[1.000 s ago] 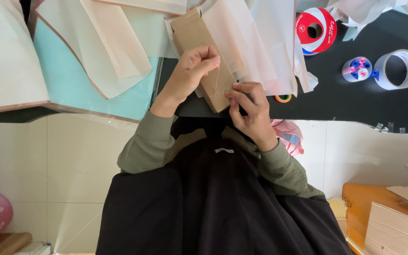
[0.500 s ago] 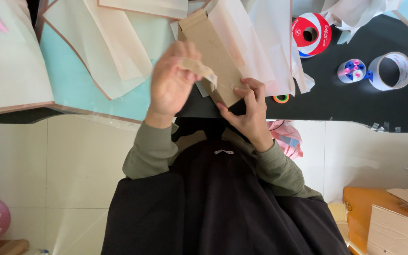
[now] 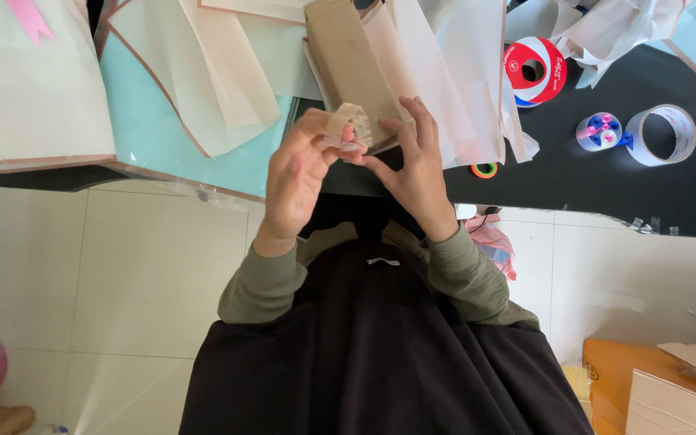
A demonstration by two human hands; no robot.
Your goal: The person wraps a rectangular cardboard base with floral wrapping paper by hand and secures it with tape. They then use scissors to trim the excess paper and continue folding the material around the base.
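Tape strip (image 3: 350, 127) sits mid-frame between our hands: left hand (image 3: 296, 173) pinches it, right hand (image 3: 416, 165) fingertips touch, fingers spread.

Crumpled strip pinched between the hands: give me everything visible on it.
The crumpled strip is a small, pale, translucent piece, like used clear tape or film, bunched and curled. The left hand pinches it from the left; the right hand touches its lower right edge with a fingertip. It is held in the air in front of the brown paper bag.
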